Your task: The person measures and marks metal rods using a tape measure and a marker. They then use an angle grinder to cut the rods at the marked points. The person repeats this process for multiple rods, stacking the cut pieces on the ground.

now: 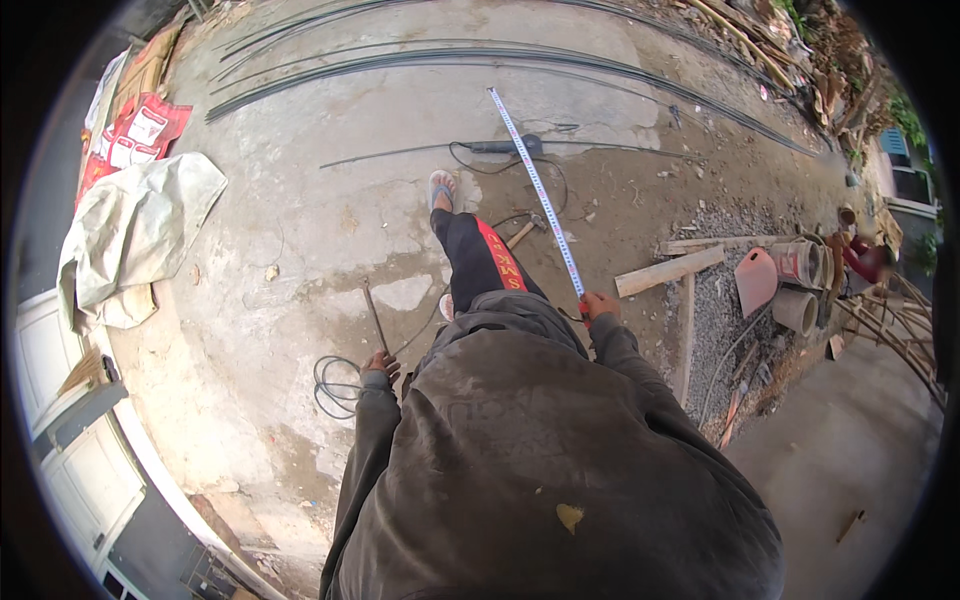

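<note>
My right hand (601,305) is closed on a tape measure, its red case mostly hidden by the fingers. The white blade (540,187) extends far out over the concrete, crossing above a dark angle grinder (505,147) and a thin steel rod. Low at my left side, my left hand (381,366) is closed on the near end of a short, thin metal rod (374,310) that points forward. A coiled dark cable (330,385) lies beside that hand. Between my legs and the blade rests a hammer (522,233) with a wooden handle.
Long steel bars (430,52) lie across the far floor. To the right are wooden planks (670,270), a gravel pile (725,325), buckets (795,310) and a pink scoop-like piece (755,280). A pale sheet (150,225) and red bags (140,130) lie at the left.
</note>
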`<state>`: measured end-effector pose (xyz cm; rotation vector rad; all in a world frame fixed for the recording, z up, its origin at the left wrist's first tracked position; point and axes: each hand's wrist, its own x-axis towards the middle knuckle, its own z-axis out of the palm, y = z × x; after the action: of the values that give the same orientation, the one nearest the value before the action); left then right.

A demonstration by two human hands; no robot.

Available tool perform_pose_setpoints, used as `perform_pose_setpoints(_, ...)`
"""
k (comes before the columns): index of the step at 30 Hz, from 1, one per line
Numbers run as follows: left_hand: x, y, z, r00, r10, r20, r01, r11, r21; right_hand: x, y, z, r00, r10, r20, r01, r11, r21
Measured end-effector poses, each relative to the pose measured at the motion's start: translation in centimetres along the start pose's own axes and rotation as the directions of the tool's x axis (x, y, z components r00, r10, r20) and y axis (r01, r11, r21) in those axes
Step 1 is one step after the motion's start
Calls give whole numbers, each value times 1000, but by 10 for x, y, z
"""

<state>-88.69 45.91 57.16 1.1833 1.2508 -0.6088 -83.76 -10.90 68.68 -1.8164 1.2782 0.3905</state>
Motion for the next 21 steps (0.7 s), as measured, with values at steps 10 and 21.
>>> perform_pose_setpoints(10, 33, 123, 29, 986, 152, 71, -167, 933, 320, 113, -235, 138, 969, -162, 188, 209, 941, -268)
perform_pose_setpoints(21, 60, 490, 175, 924, 373, 83, -377, 852, 363, 183, -434, 160, 857, -434, 278, 505, 818, -277)
